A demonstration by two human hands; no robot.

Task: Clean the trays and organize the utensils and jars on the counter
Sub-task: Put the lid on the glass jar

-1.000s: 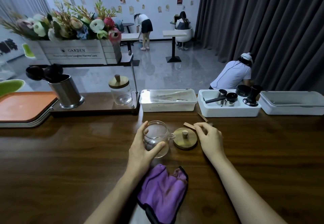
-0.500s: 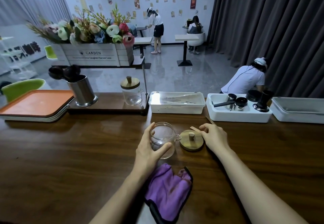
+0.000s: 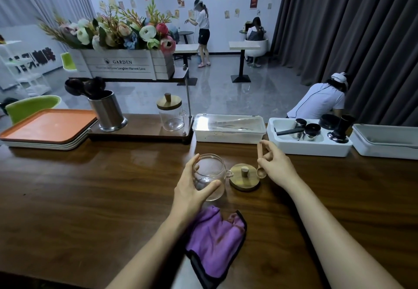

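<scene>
Left hand: the fingers curl round the far wall of the glass jar and the thumb lies across its near wall, so the hand wraps it.
Right hand: thumb and fingertips pinch a wooden spoon about midway along its handle.
Wooden spoon: lifted off the counter, handle pointing up and away, bowl down at the right edge of the wooden lid. Whether the bowl touches the lid cannot be told.
Glass jar: upright on the counter and uncovered, with its small side loop facing the lid.
Wooden lid: flat on the counter just right of the jar, knob up, between the two hands.
Purple cloth: crumpled and dark-edged, on the counter below the left wrist, on the near side of the jar.
Second jar: lidded, on a raised wooden board at the back, beside a steel utensil holder full of dark utensils.
Orange trays: stacked at the counter's far left, next to the board.
Lidded white box: behind the glass jar.
White caddy: right of that box, holding metal cups and a dark tamper.
Flower box: on the shelf above the board.
</scene>
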